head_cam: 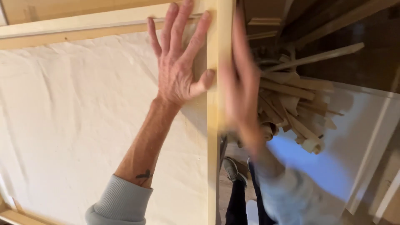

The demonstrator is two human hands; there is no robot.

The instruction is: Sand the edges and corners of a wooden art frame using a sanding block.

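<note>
- The person stands over a large stretched canvas (pixel 83 125), its cream cloth slightly creased and wrinkled, seen from the back inside a pale wooden frame (pixel 213 137).
- The left hand (pixel 179 71) lies flat on the cloth, fingers spread wide and pointing up toward the top bar of the frame; nothing is held in it.
- Its thumb (pixel 204 81) reaches sideways and rests against the inner face of the upright frame bar.
- A grey ribbed sleeve cuff (pixel 121 204) sits pushed back on that forearm, and a small dark tattoo (pixel 144 174) shows just above the cuff.
- The right hand (pixel 239 83) is on the outer side of the same upright bar, palm toward the wood, fingers stretched up along it. It is heavily blurred, so I cannot tell whether it grips the bar or only lies against it.
- The canvas fills the left and middle of the view, its upright bar running top to bottom between the two hands.
- Beyond the frame to the right, a bundle of wooden strips (pixel 291 104) stands on end, with a white panel (pixel 358 141) beside it.
- Below, by the frame's edge, the person's dark trouser legs and a grey shoe (pixel 234 170) show on the floor.
</note>
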